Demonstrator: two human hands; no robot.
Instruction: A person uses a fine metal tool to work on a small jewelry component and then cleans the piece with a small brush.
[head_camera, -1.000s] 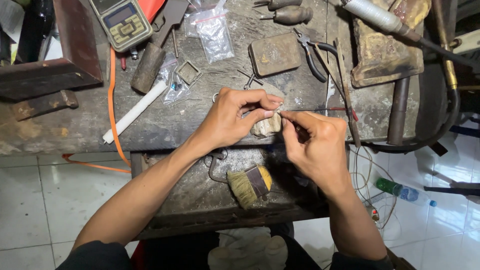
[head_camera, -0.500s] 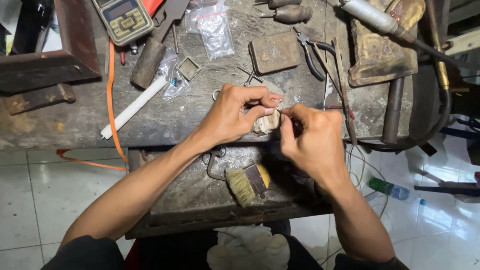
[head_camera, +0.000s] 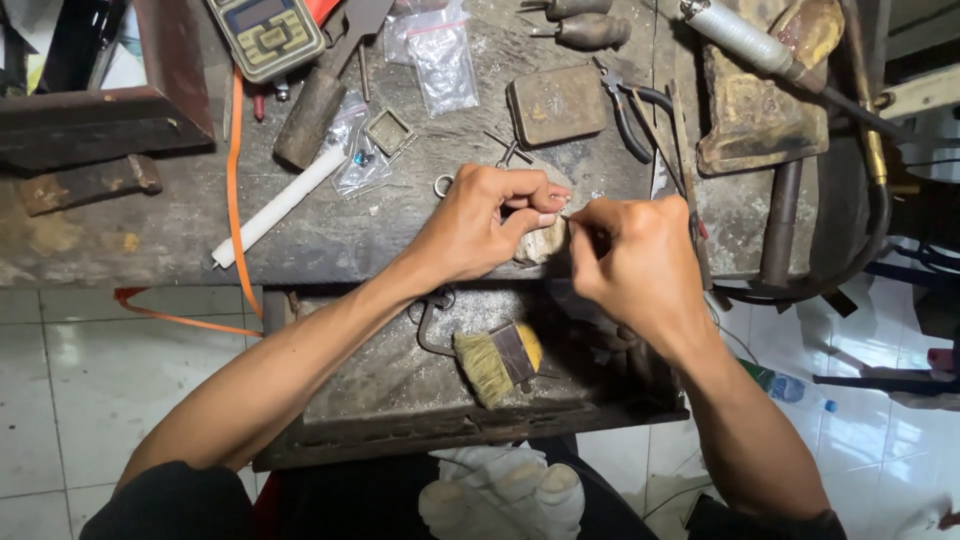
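Pale worn peg (head_camera: 540, 242) at the front edge of the grimy workbench (head_camera: 330, 235), above the open drawer (head_camera: 400, 390) holding a brush (head_camera: 497, 360). Change over the last second: both hands have stayed at the peg, the right hand (head_camera: 635, 265) drawn slightly closer; work reads as continuing fine handling. Left hand (head_camera: 480, 220): fingers curled, thumb and forefinger pinched at the peg. Right hand: closed into a pinch on something small, too tiny to identify. Pliers (head_camera: 630, 115) lie behind, well apart.

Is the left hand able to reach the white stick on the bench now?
Probably yes. The white stick lies in the open, just left of the left hand, with nothing between them, though that hand's fingers are now pinching at the bench peg.
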